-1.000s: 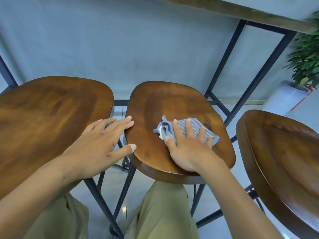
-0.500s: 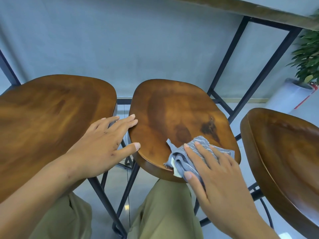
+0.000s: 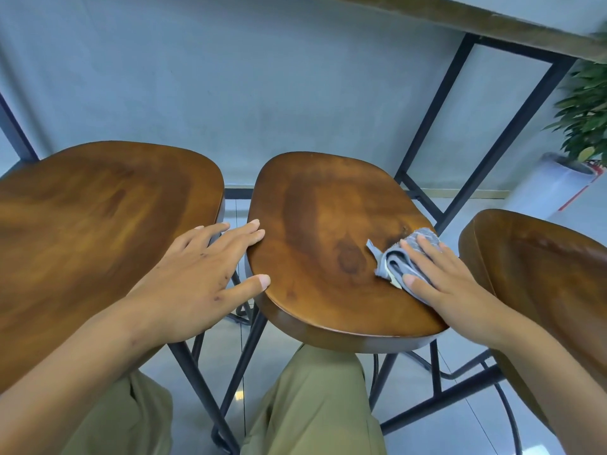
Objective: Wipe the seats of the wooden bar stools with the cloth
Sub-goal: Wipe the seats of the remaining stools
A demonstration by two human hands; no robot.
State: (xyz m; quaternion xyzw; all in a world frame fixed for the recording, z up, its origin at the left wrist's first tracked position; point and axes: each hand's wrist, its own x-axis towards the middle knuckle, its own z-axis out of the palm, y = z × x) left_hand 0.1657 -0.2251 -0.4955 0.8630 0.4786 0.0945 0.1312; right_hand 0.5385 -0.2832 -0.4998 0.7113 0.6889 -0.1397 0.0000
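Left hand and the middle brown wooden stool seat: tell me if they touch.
Touching. The head view shows the left hand with its fingertips and thumb resting on the left edge of the middle brown wooden stool seat.

One head-worn camera looks steeply down, close above the middle stool seat (image 3: pixel 328 244).

The right hand (image 3: pixel 450 280) presses a grey cloth (image 3: pixel 399 257) flat on the middle stool seat (image 3: pixel 328 257); the left hand (image 3: pixel 197 274) steadies its edge.

No text, label, brand, number or sign can be read anywhere on the stools, cloth, wall or floor.
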